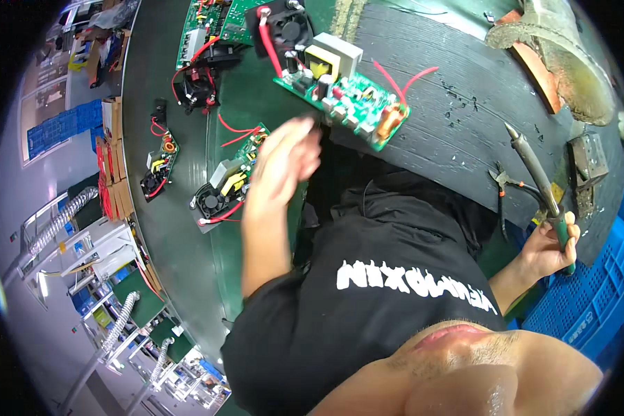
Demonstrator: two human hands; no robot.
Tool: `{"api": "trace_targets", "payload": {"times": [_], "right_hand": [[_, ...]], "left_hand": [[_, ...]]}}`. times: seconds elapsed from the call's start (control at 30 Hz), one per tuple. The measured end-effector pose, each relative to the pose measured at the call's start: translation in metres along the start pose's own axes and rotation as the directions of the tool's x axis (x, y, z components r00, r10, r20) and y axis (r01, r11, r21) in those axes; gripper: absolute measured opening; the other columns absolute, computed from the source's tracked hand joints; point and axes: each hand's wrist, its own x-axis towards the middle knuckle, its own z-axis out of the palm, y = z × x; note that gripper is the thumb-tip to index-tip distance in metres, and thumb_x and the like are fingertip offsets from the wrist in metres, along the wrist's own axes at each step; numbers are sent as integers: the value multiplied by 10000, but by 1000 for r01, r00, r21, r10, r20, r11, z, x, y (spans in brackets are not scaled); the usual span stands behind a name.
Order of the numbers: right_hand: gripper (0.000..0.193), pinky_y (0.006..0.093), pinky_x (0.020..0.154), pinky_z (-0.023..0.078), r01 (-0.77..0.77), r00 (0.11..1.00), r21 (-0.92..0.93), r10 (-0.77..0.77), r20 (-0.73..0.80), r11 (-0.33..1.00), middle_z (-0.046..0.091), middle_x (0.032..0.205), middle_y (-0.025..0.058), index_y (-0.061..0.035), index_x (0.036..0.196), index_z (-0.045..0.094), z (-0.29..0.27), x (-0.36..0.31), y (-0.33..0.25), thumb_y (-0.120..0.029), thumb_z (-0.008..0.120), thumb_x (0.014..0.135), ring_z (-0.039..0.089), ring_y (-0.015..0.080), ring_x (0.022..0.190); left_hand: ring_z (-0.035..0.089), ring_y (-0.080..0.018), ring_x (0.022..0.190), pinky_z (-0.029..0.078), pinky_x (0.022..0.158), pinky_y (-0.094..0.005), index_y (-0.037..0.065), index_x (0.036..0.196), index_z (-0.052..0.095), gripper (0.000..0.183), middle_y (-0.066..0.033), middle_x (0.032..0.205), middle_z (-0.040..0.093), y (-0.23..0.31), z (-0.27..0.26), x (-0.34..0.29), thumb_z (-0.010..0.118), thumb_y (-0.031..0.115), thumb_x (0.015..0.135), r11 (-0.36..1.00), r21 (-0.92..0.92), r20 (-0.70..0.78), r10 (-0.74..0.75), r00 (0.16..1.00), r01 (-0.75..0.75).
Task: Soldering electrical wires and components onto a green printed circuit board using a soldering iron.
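Observation:
My right hand [549, 248] is closed around the green handle of a soldering iron [534, 163], its tip pointing up and away over the black work mat. My left hand [284, 163] is blurred by motion beside the near left end of a green circuit board [357, 97]. Whether its fingers grip anything cannot be made out. The board carries a transformer, a copper coil, capacitors and loose red wires; a black fan [288, 29] adjoins its far left end. Left of my left hand lies another circuit board [239, 170] with a fan and red wires.
More boards with fans [161, 163] lie on the green bench [180, 256]. Orange-handled cutters [504, 194], a metal block [589, 161] and a fume hose [561, 62] are at the right. A blue crate [575, 305] stands below them. Black scraps dot the mat [423, 59].

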Motion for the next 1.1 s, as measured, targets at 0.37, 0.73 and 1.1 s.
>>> {"api": "trace_targets", "payload": {"times": [0.37, 0.73, 1.1], "right_hand": [[240, 276, 585, 388, -45, 998, 90, 41, 47, 995, 513, 1007, 126, -32, 918, 566, 5, 10, 4, -240, 541, 800, 530, 200, 700], [229, 260, 573, 454, -27, 1000, 44, 28, -14, 999, 485, 959, 106, -26, 918, 582, 7, -18, 8, -231, 558, 818, 566, 213, 685], [233, 248, 568, 480, -18, 1000, 26, 18, 11, 999, 485, 986, 106, -26, 930, 576, 16, -11, 7, -234, 549, 830, 615, 236, 831]], "left_hand": [[481, -286, 1110, 402, 941, -390, 89, 1126, 563, 488, -69, 1182, 549, 92, 40, 31, 717, 69, 663, -514, 702, 702, 381, 602, -493], [587, -227, 711, 473, 593, -324, 100, 859, 621, 257, -47, 748, 556, 118, 57, 73, 725, 219, 657, -491, 636, 723, 109, 682, -595], [609, -246, 708, 479, 611, -319, 70, 903, 638, 260, -79, 780, 606, 153, 65, 69, 724, 211, 702, -510, 738, 637, 309, 706, -443]]}}
